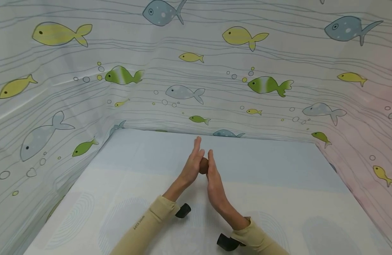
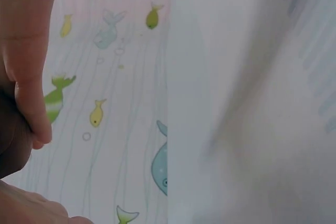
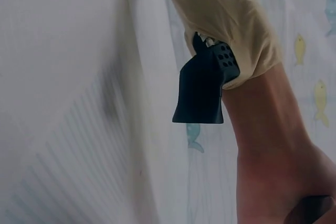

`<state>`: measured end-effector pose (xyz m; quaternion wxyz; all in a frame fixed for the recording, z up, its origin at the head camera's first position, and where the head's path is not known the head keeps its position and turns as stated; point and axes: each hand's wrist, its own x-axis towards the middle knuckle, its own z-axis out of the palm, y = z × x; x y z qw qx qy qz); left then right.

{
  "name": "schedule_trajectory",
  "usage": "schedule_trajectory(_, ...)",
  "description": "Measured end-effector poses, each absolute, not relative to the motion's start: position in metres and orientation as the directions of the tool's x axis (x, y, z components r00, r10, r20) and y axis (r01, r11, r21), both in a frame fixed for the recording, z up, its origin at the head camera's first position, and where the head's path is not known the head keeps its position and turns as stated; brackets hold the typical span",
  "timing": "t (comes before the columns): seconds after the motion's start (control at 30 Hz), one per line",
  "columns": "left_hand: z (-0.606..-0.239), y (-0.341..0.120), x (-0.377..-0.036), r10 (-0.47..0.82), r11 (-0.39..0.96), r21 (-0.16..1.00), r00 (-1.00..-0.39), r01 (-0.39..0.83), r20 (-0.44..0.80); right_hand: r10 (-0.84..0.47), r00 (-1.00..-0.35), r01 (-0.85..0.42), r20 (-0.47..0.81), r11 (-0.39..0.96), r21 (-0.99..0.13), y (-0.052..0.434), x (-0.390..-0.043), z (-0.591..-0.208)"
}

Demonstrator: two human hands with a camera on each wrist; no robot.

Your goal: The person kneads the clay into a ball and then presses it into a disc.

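Biggest worry for me is the brown lump (image 1: 203, 165) popping loose. It's sandwiched between the left hand (image 1: 191, 169) and the right hand (image 1: 215, 181), roughly where fingers meet palm, and I can't see any finger cupped under it. So if one palm eases off or slips past the other, I reckon it drops onto the table (image 1: 126, 191). If it's soft, too hard a squeeze could squash it flat, but no telling from here how firm it is.

Also, there's a black gadget (image 1: 183, 211) by the left sleeve (image 1: 148, 221) and a black holder (image 1: 227, 242) by the right sleeve (image 1: 261, 239). Those could bump each other or the table if the forearms dip or swing in.

Pose-wise: both hands are pretty flat, fingers mostly straight and pointing away from the person, palms facing, like a loose prayer with the lump keeping them apart. Neither hand is wrapped round it. The forearms slant inward like an upside-down V, and the left fingertips reach a touch farther out. Wrist views cut the lump off at the edge, so I can't swear to the thumbs or how high the hands hang.
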<state>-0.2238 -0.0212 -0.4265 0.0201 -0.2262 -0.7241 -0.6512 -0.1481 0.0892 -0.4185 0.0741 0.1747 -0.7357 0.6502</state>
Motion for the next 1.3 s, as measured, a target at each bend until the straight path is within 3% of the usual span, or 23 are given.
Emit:
schedule_trajectory(0.73, -0.436, -0.012, -0.203, 0.397, 0.044, 0.934, -0.864, 0.354, 0.309, -0.065, -0.917, -0.4, 0.395, 0.152, -0.904, 0.098, -0.18, -0.417)
schedule_trajectory(1.3, -0.433, -0.005, -0.184, 0.401, 0.056, 0.932, -0.863, 0.358, 0.307, 0.046, -0.957, -0.28, 0.285, 0.091, -0.956, 0.11, -0.211, -0.42)
